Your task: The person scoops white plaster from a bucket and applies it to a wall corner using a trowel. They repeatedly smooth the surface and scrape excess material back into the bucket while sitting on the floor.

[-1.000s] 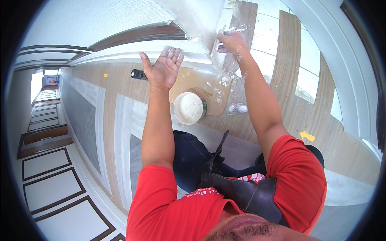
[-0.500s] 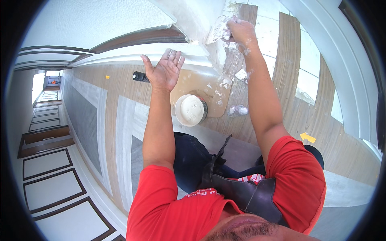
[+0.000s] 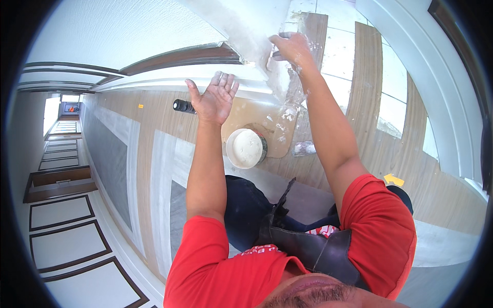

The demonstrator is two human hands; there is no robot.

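Note:
My right hand (image 3: 294, 50) is closed, apparently on a flat, plaster-smeared scraper that is mostly hidden now. It is up against the lower corner of the white wall (image 3: 251, 25), where wet-looking filler coats the edge. My left hand (image 3: 214, 102) is held out open, palm up and fingers spread, with white smears on the fingertips and nothing in it. Below and between my hands stands a round tub (image 3: 246, 148) of white putty on a tan board (image 3: 282, 141). White crumbs lie scattered on the board by the wall corner.
A black cylindrical bottle (image 3: 184, 106) is beside my left hand. A clear plastic-wrapped item (image 3: 304, 148) lies right of the tub. Wood-look strips (image 3: 367, 77) cross white tiles at the right. A white door frame (image 3: 436, 92) curves beyond; a yellow arrow (image 3: 394, 179) marks the floor.
My right hand has moved slightly left and down along the wall corner, turning so the scraper's flat face no longer shows. My left hand stays open, shifted slightly in the picture.

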